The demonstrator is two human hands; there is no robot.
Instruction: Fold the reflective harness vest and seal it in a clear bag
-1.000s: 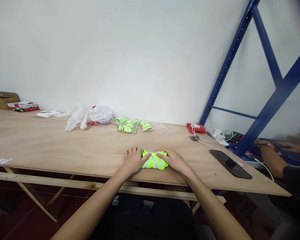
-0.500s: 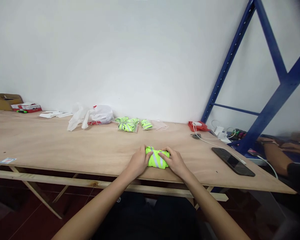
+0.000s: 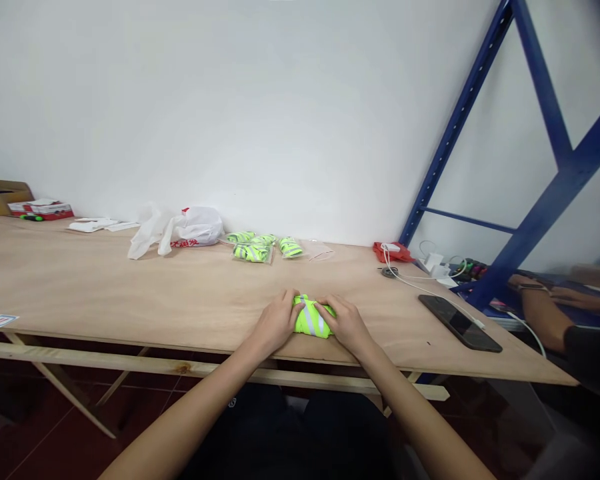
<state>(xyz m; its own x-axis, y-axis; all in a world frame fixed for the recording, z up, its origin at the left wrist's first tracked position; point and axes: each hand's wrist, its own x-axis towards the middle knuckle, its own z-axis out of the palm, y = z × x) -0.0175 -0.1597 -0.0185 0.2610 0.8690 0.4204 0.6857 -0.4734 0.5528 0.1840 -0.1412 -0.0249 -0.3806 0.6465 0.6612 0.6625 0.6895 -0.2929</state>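
A folded neon-yellow reflective vest (image 3: 310, 319) with silver-grey strips lies as a small bundle near the table's front edge. My left hand (image 3: 279, 320) grips its left end, the thumb on top. On the other end, my right hand (image 3: 347, 323) is closed, its thumb pressing the top and its fingers wrapped over the far side. Behind them, near the wall, several similar neon bundles (image 3: 251, 251) sit in clear plastic bags. One more bagged bundle (image 3: 291, 247) lies just right of these, beside a flat clear bag (image 3: 320, 251).
The wooden table (image 3: 190, 293) carries a white plastic bag (image 3: 200, 227), white sheets (image 3: 95, 225) and a cardboard box (image 3: 3, 197) toward the left. On the right are a black phone (image 3: 460, 323), white cables, a red pouch (image 3: 393, 252) and a blue rack post (image 3: 445, 140). Another person's arm (image 3: 545, 313) shows beyond.
My right hand has shifted slightly inward and covers more of the bundle's right end. The left hand stays on its end. The whole view has shifted a little.
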